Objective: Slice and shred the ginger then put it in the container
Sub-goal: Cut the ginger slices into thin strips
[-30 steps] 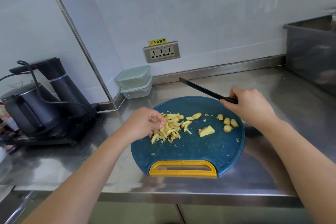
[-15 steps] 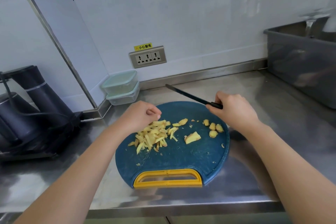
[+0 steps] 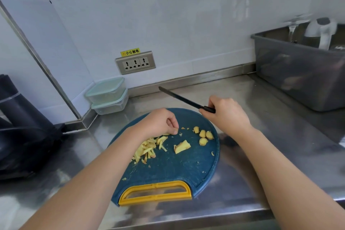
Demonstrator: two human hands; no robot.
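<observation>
Round dark-blue plastic cutting board (image 3: 168, 170), scored and matte, with a yellow loop handle at its near edge, on the brushed stainless-steel tabletop (image 3: 261, 99). The left hand (image 3: 158, 123), fingers curled, pinches a small ginger scrap (image 3: 176, 128); fibrous pale-yellow ginger shreds (image 3: 147, 147) lie heaped beside its wrist, and a wedge-shaped ginger chunk (image 3: 182, 146) and knobbly ginger pieces (image 3: 203, 135) lie between the hands. The right hand (image 3: 225, 115) grips the slim black knife (image 3: 179, 97), its blade raised and pointing far-left; two stacked translucent lidded plastic containers (image 3: 108, 95) stand beyond the left hand in the wall corner, well apart from the ginger across open steel.
</observation>
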